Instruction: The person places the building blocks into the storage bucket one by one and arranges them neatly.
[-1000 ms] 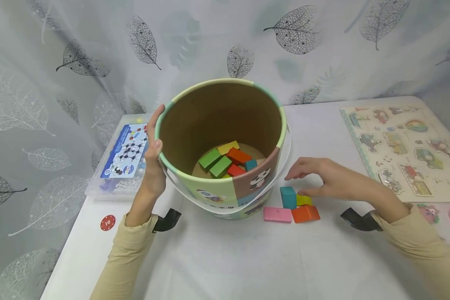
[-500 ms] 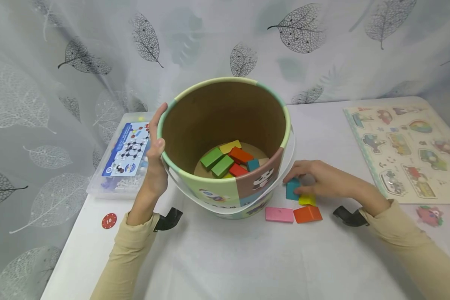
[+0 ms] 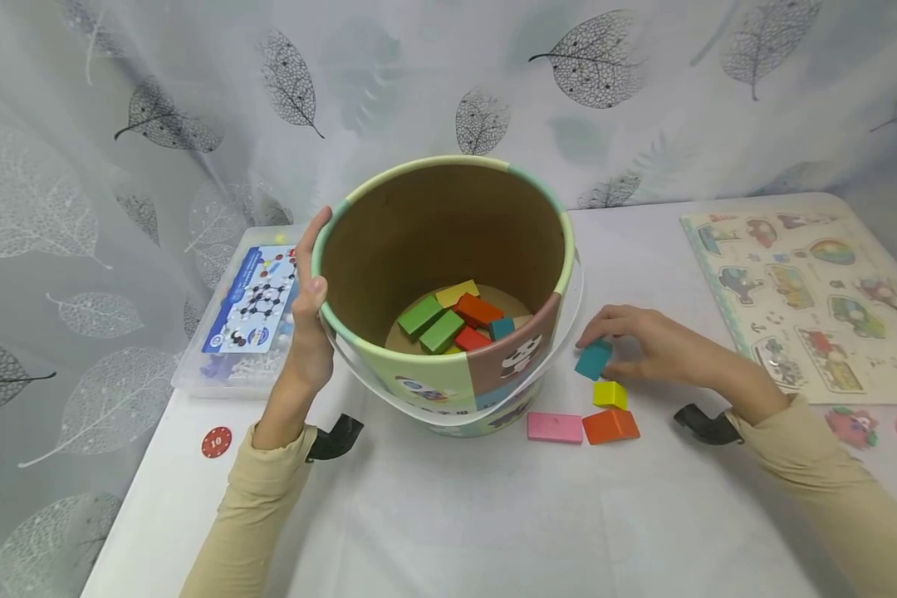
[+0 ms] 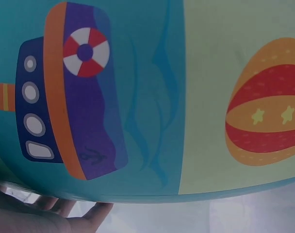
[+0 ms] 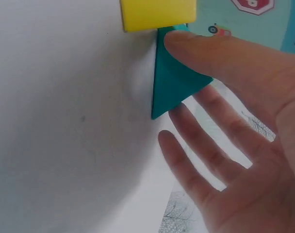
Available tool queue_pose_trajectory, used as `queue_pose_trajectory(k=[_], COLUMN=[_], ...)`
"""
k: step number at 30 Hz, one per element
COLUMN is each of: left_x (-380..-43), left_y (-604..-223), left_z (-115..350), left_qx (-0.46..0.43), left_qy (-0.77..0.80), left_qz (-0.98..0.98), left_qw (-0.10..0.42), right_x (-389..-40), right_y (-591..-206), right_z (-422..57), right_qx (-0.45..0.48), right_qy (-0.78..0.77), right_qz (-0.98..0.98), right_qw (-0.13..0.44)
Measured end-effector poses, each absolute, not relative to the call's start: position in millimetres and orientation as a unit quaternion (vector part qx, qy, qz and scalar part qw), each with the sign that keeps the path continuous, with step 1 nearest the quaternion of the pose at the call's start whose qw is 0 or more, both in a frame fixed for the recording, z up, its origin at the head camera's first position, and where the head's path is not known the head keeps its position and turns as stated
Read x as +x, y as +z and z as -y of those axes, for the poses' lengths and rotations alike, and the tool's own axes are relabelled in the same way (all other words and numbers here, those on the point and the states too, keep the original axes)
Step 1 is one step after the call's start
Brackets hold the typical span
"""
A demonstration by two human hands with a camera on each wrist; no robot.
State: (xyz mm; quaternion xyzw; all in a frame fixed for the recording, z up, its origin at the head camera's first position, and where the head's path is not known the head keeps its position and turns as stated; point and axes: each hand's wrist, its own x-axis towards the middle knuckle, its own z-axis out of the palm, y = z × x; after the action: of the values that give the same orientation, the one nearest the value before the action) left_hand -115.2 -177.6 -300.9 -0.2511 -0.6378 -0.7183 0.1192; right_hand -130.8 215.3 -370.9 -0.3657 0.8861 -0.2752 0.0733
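My left hand rests along the left side of a large patterned bucket, fingers extended and fingertips at its rim. In the left wrist view, fingers show at the bucket's edge below a printed ship. Inside the bucket lie several coloured blocks. To its right, my right hand pinches a teal triangular block, its thumb over the flat face in the right wrist view. Close by on the table are a yellow block, an orange-red block and a pink block.
A clear plastic case with a molecule-picture label stands behind my left hand. At the far right lies a picture puzzle board, with a pink figure in front. A red chip marked 10 lies left. Leaf-print curtain hangs behind.
My right hand has taken hold of the teal block, tilted it and shifted it slightly back and right, away from the yellow block. The left hand stays at the bucket.
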Motion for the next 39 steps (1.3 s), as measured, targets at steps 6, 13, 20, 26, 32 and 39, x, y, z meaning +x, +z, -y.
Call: queue_pose_trajectory(k=[6, 13, 20, 26, 32, 39], left_x=[-115.0, -115.2, -114.1, -114.5, -114.9, -115.2], left_y=[-300.7, -300.2, -300.3, -301.8, -303.3, -303.3], left_z=[178.7, 177.6, 179.1, 181.1, 181.5, 181.3], left_qx=[-0.25, -0.254, -0.25, -0.243, -0.241, -0.243], left_qy=[-0.718, -0.723, -0.721, -0.722, -0.726, -0.727], left_qz=[0.638, 0.632, 0.637, 0.638, 0.635, 0.634], left_qw=[0.122, 0.114, 0.112, 0.108, 0.107, 0.106], right_x=[-134.2, -131.3, -129.1, -128.1, -132.3, -142.2], right_y=[-369.4, -327.0, -248.0, -201.2, -188.7, -197.5], right_z=[-212.9, -228.7, -231.5, -199.9, -156.9, -132.9], right_qx=[-0.337, -0.335, -0.335, -0.401, -0.425, -0.44], right_qy=[-0.265, -0.245, -0.231, -0.269, -0.312, -0.374], right_qz=[-0.901, -0.91, -0.9, -0.849, -0.827, -0.797], right_qw=[0.068, -0.018, -0.157, -0.214, -0.196, -0.177])
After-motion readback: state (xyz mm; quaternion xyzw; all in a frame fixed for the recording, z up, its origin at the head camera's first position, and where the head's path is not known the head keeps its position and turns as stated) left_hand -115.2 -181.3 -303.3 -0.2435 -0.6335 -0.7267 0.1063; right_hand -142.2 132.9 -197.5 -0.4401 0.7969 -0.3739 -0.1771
